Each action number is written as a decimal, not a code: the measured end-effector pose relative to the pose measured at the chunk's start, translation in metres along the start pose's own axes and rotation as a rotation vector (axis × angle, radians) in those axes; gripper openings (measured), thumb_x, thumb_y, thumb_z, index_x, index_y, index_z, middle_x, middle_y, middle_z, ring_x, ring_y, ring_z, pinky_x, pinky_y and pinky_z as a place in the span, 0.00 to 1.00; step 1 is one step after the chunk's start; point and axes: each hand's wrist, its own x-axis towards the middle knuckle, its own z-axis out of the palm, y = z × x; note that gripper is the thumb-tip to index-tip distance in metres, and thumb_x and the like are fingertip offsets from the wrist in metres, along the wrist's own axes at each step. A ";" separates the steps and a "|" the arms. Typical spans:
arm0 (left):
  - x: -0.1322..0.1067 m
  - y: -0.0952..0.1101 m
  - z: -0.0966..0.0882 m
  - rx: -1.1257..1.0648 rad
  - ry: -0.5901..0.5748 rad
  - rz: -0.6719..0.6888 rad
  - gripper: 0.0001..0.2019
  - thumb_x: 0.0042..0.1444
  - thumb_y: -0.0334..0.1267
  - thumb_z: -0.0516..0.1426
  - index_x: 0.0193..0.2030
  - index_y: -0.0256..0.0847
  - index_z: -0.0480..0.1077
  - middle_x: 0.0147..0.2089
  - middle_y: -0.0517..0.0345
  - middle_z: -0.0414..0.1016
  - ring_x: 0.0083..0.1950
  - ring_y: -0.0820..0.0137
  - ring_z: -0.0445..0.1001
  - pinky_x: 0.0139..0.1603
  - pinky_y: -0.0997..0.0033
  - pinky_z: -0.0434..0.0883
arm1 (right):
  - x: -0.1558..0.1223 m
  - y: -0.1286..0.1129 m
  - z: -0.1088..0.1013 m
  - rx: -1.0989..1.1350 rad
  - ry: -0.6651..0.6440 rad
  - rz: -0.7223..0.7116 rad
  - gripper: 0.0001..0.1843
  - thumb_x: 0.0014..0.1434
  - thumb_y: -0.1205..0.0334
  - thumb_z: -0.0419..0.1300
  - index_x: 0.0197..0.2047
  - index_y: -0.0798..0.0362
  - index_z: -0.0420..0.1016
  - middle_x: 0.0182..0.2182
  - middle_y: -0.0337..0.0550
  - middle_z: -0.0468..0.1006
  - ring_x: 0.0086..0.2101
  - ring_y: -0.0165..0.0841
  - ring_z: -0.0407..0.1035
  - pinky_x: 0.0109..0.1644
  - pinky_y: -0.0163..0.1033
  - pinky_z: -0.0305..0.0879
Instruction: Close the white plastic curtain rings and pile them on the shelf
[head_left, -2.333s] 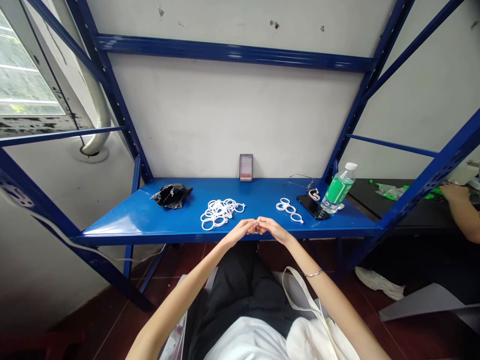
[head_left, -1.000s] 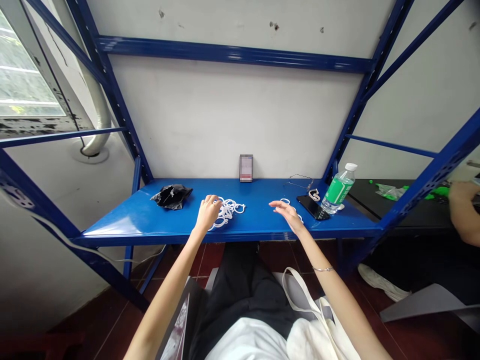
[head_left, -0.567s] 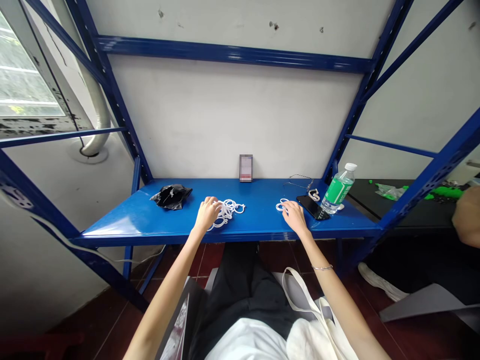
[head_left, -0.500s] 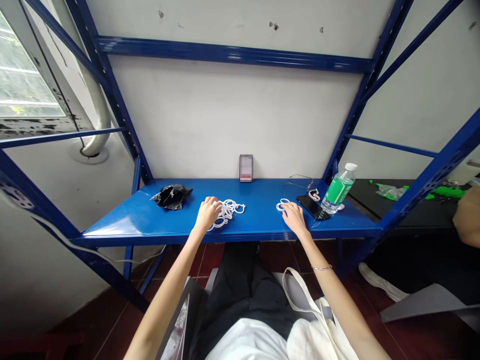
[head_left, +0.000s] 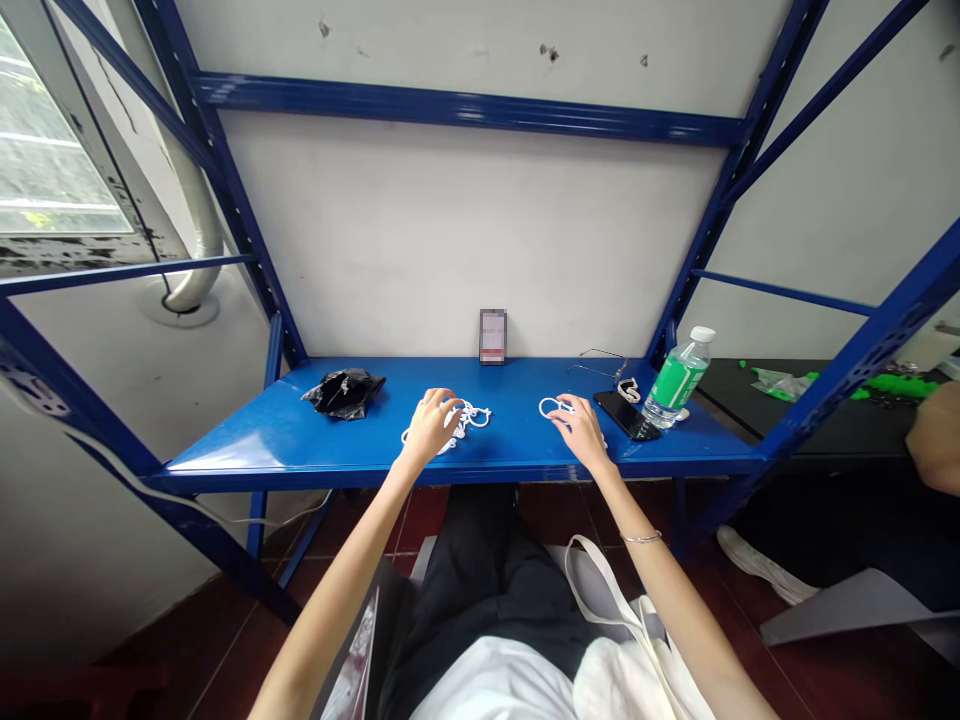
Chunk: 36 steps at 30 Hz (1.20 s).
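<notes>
One white looped plastic piece [head_left: 543,403] has shifted left with my right hand [head_left: 580,428], fingers narrowed on it, apparently secured; over the blue metal table [head_left: 510,425], my left hand [head_left: 432,424] part-covers the tangled white ring pile [head_left: 472,416], grip hidden.

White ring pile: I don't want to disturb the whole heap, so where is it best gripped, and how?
Probably by the outer loop of the white ring pile, pinching its rim from the right: it juts out there, while the left hand covers much of the other side.
</notes>
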 end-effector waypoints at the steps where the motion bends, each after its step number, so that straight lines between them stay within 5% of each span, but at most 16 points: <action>1: 0.000 0.006 0.001 -0.057 -0.005 0.007 0.13 0.64 0.39 0.49 0.47 0.41 0.73 0.49 0.47 0.72 0.53 0.57 0.66 0.49 0.57 0.69 | 0.001 -0.006 0.001 0.062 -0.017 -0.036 0.12 0.62 0.61 0.53 0.37 0.46 0.80 0.52 0.48 0.69 0.53 0.47 0.61 0.52 0.57 0.64; 8: -0.008 0.041 0.028 -0.498 -0.171 -0.022 0.17 0.63 0.46 0.50 0.51 0.38 0.71 0.48 0.47 0.73 0.43 0.65 0.73 0.39 0.68 0.71 | -0.002 -0.051 0.011 0.283 -0.256 -0.230 0.13 0.63 0.66 0.54 0.38 0.46 0.80 0.55 0.46 0.66 0.45 0.40 0.68 0.49 0.50 0.68; 14: -0.016 0.048 0.051 -0.653 -0.242 -0.135 0.20 0.61 0.50 0.51 0.38 0.34 0.76 0.34 0.50 0.77 0.33 0.67 0.73 0.32 0.72 0.67 | -0.010 -0.064 0.020 0.204 -0.332 -0.292 0.14 0.63 0.69 0.52 0.38 0.48 0.79 0.54 0.48 0.68 0.46 0.40 0.68 0.48 0.49 0.68; 21: -0.019 0.048 0.054 -0.920 -0.261 -0.288 0.21 0.56 0.54 0.55 0.37 0.36 0.78 0.34 0.51 0.80 0.37 0.63 0.77 0.38 0.70 0.69 | -0.009 -0.064 0.023 0.413 -0.327 -0.131 0.09 0.62 0.63 0.55 0.40 0.48 0.76 0.45 0.46 0.74 0.47 0.39 0.67 0.51 0.48 0.64; 28: -0.021 0.052 0.056 -0.928 -0.291 -0.276 0.20 0.54 0.53 0.58 0.36 0.36 0.79 0.34 0.51 0.81 0.34 0.64 0.76 0.35 0.71 0.68 | -0.014 -0.052 0.031 0.813 -0.364 0.220 0.12 0.59 0.52 0.58 0.41 0.50 0.67 0.35 0.39 0.73 0.36 0.33 0.70 0.37 0.37 0.65; 36: -0.019 0.059 0.045 -0.846 -0.340 -0.198 0.21 0.57 0.53 0.55 0.33 0.35 0.78 0.32 0.52 0.80 0.24 0.74 0.66 0.25 0.74 0.57 | -0.013 -0.055 0.023 0.905 -0.523 0.274 0.17 0.59 0.47 0.58 0.39 0.53 0.72 0.30 0.40 0.74 0.34 0.33 0.69 0.39 0.39 0.64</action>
